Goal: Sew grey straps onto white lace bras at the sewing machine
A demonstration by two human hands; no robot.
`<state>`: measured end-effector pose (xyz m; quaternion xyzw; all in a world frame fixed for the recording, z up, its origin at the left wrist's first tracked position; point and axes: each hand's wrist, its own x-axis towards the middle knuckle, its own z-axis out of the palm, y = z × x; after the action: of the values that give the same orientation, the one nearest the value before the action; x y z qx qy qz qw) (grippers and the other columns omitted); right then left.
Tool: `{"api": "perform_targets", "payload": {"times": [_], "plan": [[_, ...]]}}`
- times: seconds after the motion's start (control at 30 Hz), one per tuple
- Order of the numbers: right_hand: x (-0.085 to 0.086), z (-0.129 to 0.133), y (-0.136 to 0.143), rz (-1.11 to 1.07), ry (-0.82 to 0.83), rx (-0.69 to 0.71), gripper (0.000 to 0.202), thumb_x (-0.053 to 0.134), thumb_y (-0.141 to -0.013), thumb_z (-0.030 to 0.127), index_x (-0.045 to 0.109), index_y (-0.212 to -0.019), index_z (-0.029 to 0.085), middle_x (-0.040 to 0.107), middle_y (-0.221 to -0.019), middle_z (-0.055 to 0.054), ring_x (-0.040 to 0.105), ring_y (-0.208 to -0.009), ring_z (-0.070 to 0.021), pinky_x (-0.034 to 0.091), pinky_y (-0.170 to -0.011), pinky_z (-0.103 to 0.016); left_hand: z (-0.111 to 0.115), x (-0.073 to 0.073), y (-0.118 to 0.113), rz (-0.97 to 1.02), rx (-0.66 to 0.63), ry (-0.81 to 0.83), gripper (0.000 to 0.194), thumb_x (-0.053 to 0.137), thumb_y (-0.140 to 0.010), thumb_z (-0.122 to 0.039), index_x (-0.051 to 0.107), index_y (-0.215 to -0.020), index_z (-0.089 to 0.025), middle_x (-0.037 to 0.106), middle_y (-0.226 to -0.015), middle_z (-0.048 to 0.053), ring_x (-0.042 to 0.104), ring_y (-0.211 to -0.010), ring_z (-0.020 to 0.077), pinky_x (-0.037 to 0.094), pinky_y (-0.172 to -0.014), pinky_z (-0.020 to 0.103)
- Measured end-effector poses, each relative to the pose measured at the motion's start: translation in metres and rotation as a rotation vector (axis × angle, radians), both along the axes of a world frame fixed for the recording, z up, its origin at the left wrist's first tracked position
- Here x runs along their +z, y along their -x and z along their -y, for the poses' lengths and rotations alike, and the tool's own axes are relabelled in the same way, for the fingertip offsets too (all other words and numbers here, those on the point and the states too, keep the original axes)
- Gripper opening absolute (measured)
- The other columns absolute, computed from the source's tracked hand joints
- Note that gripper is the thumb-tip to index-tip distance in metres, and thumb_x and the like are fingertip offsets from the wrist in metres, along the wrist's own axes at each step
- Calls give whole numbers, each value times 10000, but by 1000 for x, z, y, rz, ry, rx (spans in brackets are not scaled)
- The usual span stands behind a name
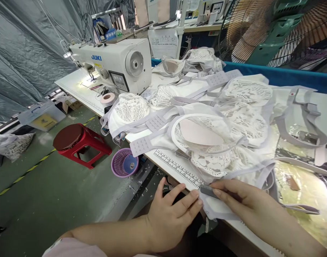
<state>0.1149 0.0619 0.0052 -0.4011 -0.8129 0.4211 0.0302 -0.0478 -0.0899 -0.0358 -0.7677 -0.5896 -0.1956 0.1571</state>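
Observation:
My right hand [244, 200] pinches a short flat grey strip [207, 191] between thumb and fingers at the table's front edge. Below the strip, a white bra panel with grey edging [219, 208] hangs partly over the edge. My left hand [174, 214] has its fingers spread, fingertips close to the strip; nothing is in it. Just beyond both hands lies a white lace bra [206, 132] with a pale cup lining and a grey hook-and-eye band. Several more lace bras [246, 107] are heaped behind it.
A white sewing machine [112, 64] stands at the back left. A printed ruler [176, 167] runs along the table edge. Plastic bags [302, 192] lie at right, and a large fan [278, 32] is behind. A red stool [80, 142] and purple basket [122, 167] are on the floor.

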Motion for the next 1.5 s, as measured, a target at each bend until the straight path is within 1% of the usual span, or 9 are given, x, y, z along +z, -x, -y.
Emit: {"api": "perform_targets", "payload": {"times": [0.23, 0.37, 0.57, 0.73, 0.87, 0.97, 1.13, 1.37, 1.5], "plan": [[3, -3, -2, -32, 58, 96, 353, 450, -796, 519, 694, -846, 269, 700, -827, -38, 639, -796, -242, 524, -696, -338, -1, -1, -1, -4, 12, -9, 350, 485, -829, -221, 590, -1162, -247, 413, -1400, -46, 393, -1233, 232, 136, -1094, 548], [3, -3, 0, -42, 23, 86, 341, 453, -797, 491, 703, -858, 267, 697, -817, -46, 637, -783, -247, 524, -688, -343, -1, 1, 0, -7, 4, -2, 360, 491, -830, -236, 579, -1178, -241, 403, -1407, -46, 388, -1239, 235, 125, -1099, 539], [8, -6, -2, 6, 49, 193, 351, 410, -834, 487, 669, -778, 256, 690, -818, -44, 629, -782, -244, 513, -682, -338, -1, 2, 0, -23, 2, 6, 385, 519, -806, -238, 569, -1188, -251, 403, -1410, -33, 380, -1251, 249, 126, -1089, 557], [11, -8, -4, 56, 71, 248, 359, 382, -861, 480, 658, -857, 250, 681, -872, -41, 616, -839, -240, 498, -738, -349, -1, 2, 0, -5, -8, 13, 380, 515, -816, -243, 567, -1192, -245, 391, -1414, -58, 401, -1226, 239, 138, -1090, 545], [7, -9, -5, 40, 61, 245, 356, 369, -864, 472, 648, -837, 251, 672, -852, -42, 610, -819, -235, 489, -726, -352, -1, 4, 0, -1, -9, 19, 377, 497, -823, -243, 568, -1193, -251, 383, -1417, -60, 408, -1217, 247, 134, -1088, 549], [6, -8, -7, 32, 79, 221, 349, 370, -867, 466, 645, -864, 253, 663, -852, -42, 607, -828, -230, 485, -734, -348, -2, 6, 0, 3, -11, 29, 381, 492, -826, -239, 565, -1199, -246, 400, -1405, -61, 414, -1208, 246, 117, -1092, 545], [7, -7, -6, 11, 58, 259, 331, 371, -872, 434, 644, -832, 252, 662, -826, -32, 604, -786, -215, 477, -688, -326, -3, 9, 0, -2, -21, 46, 375, 500, -826, -249, 570, -1195, -238, 459, -1363, -57, 429, -1196, 246, 97, -1096, 546], [11, -8, -5, -8, 28, 310, 328, 363, -873, 404, 599, -728, 228, 644, -765, -41, 593, -724, -206, 468, -636, -310, -4, 9, -1, -9, -10, 53, 374, 505, -826, -253, 569, -1194, -241, 447, -1370, -63, 427, -1196, 241, 76, -1104, 542], [10, -6, -5, -17, 31, 281, 312, 361, -871, 394, 598, -759, 225, 641, -784, -41, 595, -740, -203, 470, -651, -309, -3, 10, -2, -5, -9, 54, 372, 515, -818, -251, 575, -1186, -240, 457, -1363, -62, 428, -1196, 238, 82, -1106, 539]]}}
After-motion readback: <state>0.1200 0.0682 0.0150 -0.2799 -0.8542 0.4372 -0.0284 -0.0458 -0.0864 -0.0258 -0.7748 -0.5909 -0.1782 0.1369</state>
